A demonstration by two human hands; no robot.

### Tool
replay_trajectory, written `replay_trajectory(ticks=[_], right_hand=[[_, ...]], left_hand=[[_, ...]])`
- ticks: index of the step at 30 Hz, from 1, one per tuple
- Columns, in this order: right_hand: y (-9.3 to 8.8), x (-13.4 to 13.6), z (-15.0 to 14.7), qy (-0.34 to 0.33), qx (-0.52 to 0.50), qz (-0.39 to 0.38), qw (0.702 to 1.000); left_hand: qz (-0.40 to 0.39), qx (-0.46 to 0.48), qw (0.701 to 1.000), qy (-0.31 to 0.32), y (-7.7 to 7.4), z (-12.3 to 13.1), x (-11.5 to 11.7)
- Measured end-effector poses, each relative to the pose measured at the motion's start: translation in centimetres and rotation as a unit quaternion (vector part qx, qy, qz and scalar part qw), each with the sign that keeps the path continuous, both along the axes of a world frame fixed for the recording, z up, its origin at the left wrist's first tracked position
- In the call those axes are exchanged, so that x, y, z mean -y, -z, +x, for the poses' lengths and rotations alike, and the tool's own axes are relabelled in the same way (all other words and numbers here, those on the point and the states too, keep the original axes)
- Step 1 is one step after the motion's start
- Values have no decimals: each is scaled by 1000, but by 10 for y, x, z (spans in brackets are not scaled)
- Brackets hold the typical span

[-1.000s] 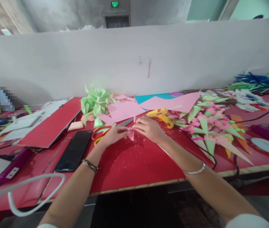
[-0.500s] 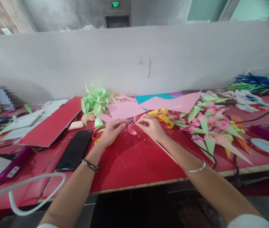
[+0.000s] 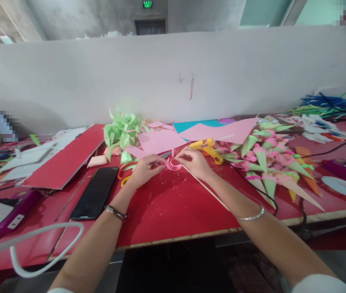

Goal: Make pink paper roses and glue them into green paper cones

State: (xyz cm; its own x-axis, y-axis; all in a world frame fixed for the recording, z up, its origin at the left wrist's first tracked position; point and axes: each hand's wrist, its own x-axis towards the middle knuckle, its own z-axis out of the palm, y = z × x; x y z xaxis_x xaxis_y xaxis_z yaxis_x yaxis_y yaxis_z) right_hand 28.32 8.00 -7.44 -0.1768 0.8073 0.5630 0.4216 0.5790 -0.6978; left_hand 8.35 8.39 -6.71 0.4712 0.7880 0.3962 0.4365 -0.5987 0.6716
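Left of the glue gun (image 3: 208, 149), a pink curl (image 3: 172, 166) is pinched, best lightly, by the right hand (image 3: 196, 163), the left hand (image 3: 143, 171) alongside, its grip unclear.

The curled piece (image 3: 173, 167) I hold at the frame's centre is pink, above a red tabletop (image 3: 176, 215) flecked with pale specks. To its right I see a yellow glue gun (image 3: 212, 152); to its left, scissors (image 3: 124, 170) with red and yellow handles, and a black phone (image 3: 96, 193). The crumpled paper (image 3: 124, 132) left of centre is light green. Right of centre, my paper cones (image 3: 270, 188) mix pale green, pink, peach and orange. I wear a silver bangle (image 3: 252, 217) at lower right
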Motion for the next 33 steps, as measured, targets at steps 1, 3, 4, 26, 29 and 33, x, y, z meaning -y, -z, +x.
replay_trajectory(ticks=[1, 3, 4, 26, 29, 33], right_hand=[[0, 0, 0, 0, 1, 1, 1000], [1, -1, 1, 0, 1, 3, 1000], [1, -1, 1, 1, 1, 4, 1000], [1, -4, 6, 6, 23, -24, 999], [2, -5, 7, 6, 21, -32, 999], [3, -6, 7, 6, 18, -49, 999]], left_hand=[[2, 1, 1000, 1, 0, 0, 0], [8, 6, 1000, 9, 0, 0, 0], [12, 10, 1000, 15, 0, 0, 1], [146, -177, 972, 58, 4, 11, 6], [166, -198, 964, 59, 5, 12, 6], [200, -220, 954, 33, 8, 14, 7]])
